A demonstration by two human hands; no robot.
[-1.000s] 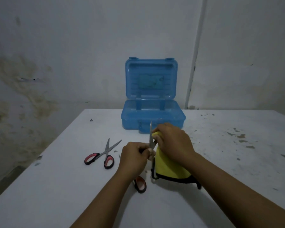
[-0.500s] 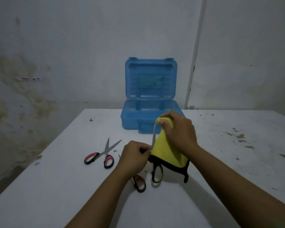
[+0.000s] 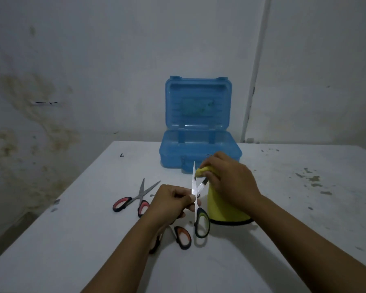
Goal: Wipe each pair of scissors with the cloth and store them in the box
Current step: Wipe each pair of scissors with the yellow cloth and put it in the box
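My left hand (image 3: 169,203) grips a pair of scissors with yellow-green and black handles (image 3: 201,223), blades spread and pointing up. My right hand (image 3: 228,182) pinches a yellow cloth with a black hem (image 3: 224,210) around one blade near its tip; the other blade (image 3: 193,178) stands bare. A red-handled pair of scissors (image 3: 135,200) lies open on the table to the left. Another red-handled pair (image 3: 183,236) lies under my left wrist, partly hidden. The blue plastic box (image 3: 199,149) stands open behind my hands, lid upright.
The white table (image 3: 294,208) has dark stains at the right side. Its left edge runs diagonally past the red scissors. A stained wall and a white pipe (image 3: 251,81) rise behind the box.
My right hand slid the cloth up the blade towards the box, then came back down. The scissors' blades have opened, one now bare and upright.
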